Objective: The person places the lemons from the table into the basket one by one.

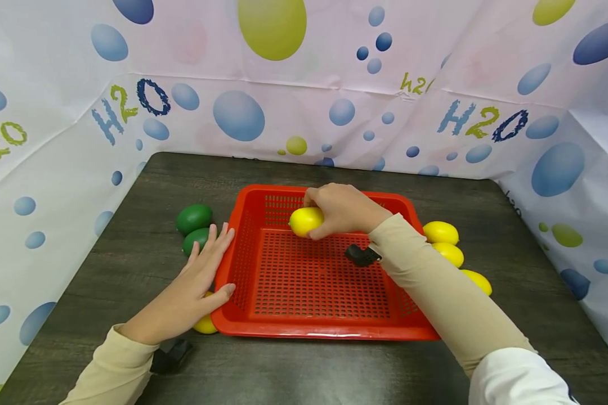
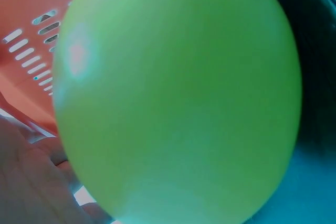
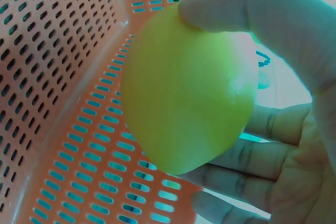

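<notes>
The beige right sleeve (image 1: 430, 281) lies nearest the head camera, leading to the person's right hand (image 1: 352, 207), which pinches a yellow lemon (image 1: 304, 221) between its thumb and fingers. The lemon is inside the red basket (image 1: 329, 331), towards the far wall and apparently raised off the slotted floor. It looks light and fairly firm, probably not fragile, but its smooth, glossy skin could slip. The thick middle seems the best place to take hold, thumb opposite fingers, much as the right hand has it. The left hand (image 1: 197, 289) has its fingers extended and slightly spread, resting along the basket's left rim and gripping nothing. Just beyond its fingers are two green fruits (image 1: 195, 218); whether it touches the nearer one cannot be told. Another yellow fruit (image 1: 205, 325) shows partly below the left thumb, beside the basket. Three more lemons (image 1: 441, 232) line the basket's right side on the dark table (image 1: 294, 371).
</notes>
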`<state>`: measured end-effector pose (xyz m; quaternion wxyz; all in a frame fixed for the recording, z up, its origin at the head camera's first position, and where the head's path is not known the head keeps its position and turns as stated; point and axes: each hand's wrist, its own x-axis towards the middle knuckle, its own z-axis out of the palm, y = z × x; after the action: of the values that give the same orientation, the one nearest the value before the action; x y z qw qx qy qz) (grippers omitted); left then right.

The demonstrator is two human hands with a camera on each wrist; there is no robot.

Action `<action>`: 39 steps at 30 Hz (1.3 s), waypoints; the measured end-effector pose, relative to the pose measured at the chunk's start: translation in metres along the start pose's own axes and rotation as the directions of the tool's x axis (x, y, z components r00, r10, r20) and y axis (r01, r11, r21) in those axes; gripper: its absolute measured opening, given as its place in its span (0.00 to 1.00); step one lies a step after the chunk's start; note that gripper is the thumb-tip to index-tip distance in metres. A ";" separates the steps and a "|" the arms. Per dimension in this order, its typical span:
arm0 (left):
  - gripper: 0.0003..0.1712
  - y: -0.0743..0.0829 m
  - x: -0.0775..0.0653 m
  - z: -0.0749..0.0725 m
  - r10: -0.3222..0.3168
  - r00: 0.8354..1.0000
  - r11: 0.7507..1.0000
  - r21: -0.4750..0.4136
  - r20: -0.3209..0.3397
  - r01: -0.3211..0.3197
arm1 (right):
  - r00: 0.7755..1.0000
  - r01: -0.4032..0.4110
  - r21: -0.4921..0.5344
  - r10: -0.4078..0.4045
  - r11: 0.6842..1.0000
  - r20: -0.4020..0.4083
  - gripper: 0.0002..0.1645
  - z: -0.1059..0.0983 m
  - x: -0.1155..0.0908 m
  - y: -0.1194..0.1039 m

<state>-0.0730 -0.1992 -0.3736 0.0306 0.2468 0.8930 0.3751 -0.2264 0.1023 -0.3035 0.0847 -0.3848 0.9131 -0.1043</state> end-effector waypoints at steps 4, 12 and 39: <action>0.50 0.000 0.000 0.000 0.003 1.000 1.000 0.000 0.000 -0.003 | 1.000 0.000 -0.004 0.000 1.000 0.000 0.25 0.004 0.002 -0.003; 0.50 0.001 0.000 0.000 0.009 1.000 1.000 -0.004 -0.003 -0.009 | 1.000 -0.028 -0.024 0.028 0.999 0.005 0.25 0.009 0.007 -0.008; 0.49 0.001 0.001 -0.001 0.000 1.000 1.000 -0.015 0.001 0.000 | 1.000 -0.020 -0.099 0.019 0.995 -0.011 0.25 0.026 0.022 -0.028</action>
<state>-0.0732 -0.1984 -0.3721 0.0327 0.2466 0.8903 0.3815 -0.2158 0.0639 -0.3229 0.0621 -0.3792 0.9213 -0.0597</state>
